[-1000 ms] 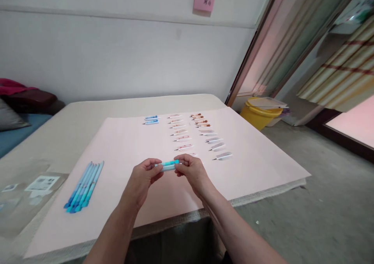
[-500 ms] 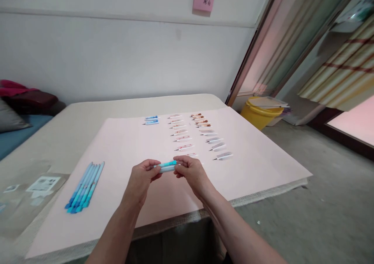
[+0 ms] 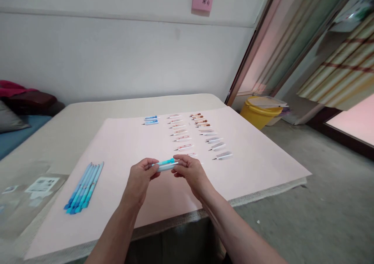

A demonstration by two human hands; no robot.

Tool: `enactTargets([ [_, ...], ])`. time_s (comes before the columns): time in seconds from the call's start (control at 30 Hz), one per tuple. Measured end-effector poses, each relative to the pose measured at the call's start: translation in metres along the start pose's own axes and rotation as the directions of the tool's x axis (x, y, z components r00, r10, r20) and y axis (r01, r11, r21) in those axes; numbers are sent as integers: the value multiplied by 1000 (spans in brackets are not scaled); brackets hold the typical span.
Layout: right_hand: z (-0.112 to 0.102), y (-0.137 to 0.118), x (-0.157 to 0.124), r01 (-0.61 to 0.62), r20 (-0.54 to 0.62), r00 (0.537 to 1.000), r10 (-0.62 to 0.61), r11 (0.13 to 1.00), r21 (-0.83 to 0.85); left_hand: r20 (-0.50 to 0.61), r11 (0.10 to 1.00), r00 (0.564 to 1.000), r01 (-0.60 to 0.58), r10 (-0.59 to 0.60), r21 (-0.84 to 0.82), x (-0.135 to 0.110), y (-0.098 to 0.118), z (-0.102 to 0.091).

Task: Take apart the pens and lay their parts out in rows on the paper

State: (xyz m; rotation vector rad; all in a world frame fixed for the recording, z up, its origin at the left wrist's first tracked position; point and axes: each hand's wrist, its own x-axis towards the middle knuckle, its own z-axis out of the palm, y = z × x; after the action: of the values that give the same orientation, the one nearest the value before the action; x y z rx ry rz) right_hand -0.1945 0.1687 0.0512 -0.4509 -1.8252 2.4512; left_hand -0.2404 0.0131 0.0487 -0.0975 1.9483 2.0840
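Both my hands hold a short blue-and-white pen piece [image 3: 167,164] level above the pink sheet [image 3: 122,147]. My left hand [image 3: 140,180] pinches its left end, and my right hand [image 3: 188,171] pinches its right end. Beyond them lie three columns of small pen parts: two blue ones [image 3: 151,120], a middle column of pink-patterned ones [image 3: 179,133] and a right column [image 3: 212,137] of brownish and grey ones. A bundle of long blue pens [image 3: 84,187] lies to the left on the sheet.
The sheet covers a beige table [image 3: 73,120] against a white wall. Clear plastic packaging [image 3: 32,188] lies at the table's left. A yellow bucket [image 3: 260,112] stands on the floor at right. Cushions [image 3: 26,100] sit at far left.
My hands and the pen piece have tilted slightly, with the left end a little lower. Otherwise nothing on the sheet has moved.
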Motion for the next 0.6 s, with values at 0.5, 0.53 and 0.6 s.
enactTargets([
  [0.5,-2,10,4,-10,35,999,18,976,-216,-45,1000,999,-3,2,-24,5,0,-8],
  [0.53,-3,13,4,5,51,999,10,958,-288,-48,1000,999,-4,3,-21,6,0,-9],
  [0.6,-3,15,3,69,78,996,-35,868,-493,-54,1000,999,-9,9,-17,7,0,-10],
])
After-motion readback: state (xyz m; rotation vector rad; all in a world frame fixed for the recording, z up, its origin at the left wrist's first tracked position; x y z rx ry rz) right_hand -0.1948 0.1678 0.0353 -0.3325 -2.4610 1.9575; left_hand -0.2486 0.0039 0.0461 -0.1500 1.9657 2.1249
